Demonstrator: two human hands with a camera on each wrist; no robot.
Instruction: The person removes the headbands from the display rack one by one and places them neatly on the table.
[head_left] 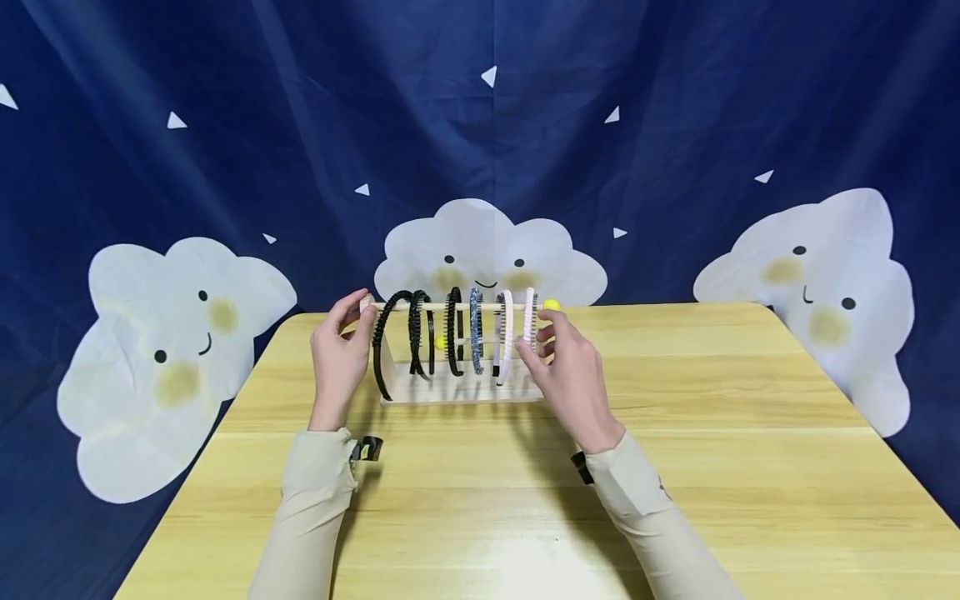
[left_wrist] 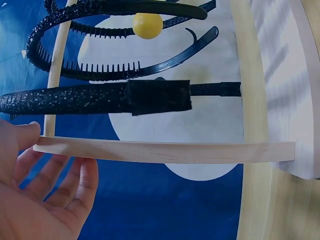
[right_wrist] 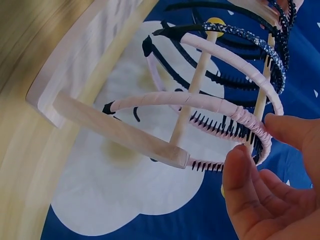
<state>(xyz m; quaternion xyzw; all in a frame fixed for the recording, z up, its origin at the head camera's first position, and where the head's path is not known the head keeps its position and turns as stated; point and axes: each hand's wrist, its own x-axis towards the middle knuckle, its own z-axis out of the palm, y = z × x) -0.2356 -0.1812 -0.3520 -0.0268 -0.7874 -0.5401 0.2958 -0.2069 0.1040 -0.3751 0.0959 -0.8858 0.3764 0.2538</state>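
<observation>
A wooden headband rack (head_left: 465, 392) holds a row of headbands across its upper rod. With thumb and fingers, my left hand (head_left: 341, 346) grips the top of the rack's left end post (left_wrist: 165, 151); a black headband (left_wrist: 90, 98) hangs just inside it. At the other end, my right hand (head_left: 573, 375) has thumb and forefinger on either side of the outermost pink headband (right_wrist: 200, 101), fingertips right at its band. Another pink headband (head_left: 506, 337) hangs beside that one, then a glittery blue one (head_left: 476, 329). Further left are several black headbands (head_left: 453, 333).
The rack stands on a wood-grain table (head_left: 480, 492) near its far edge. Yellow balls (head_left: 440, 342) show among the rods. A dark blue curtain (head_left: 480, 125) with white clouds hangs behind.
</observation>
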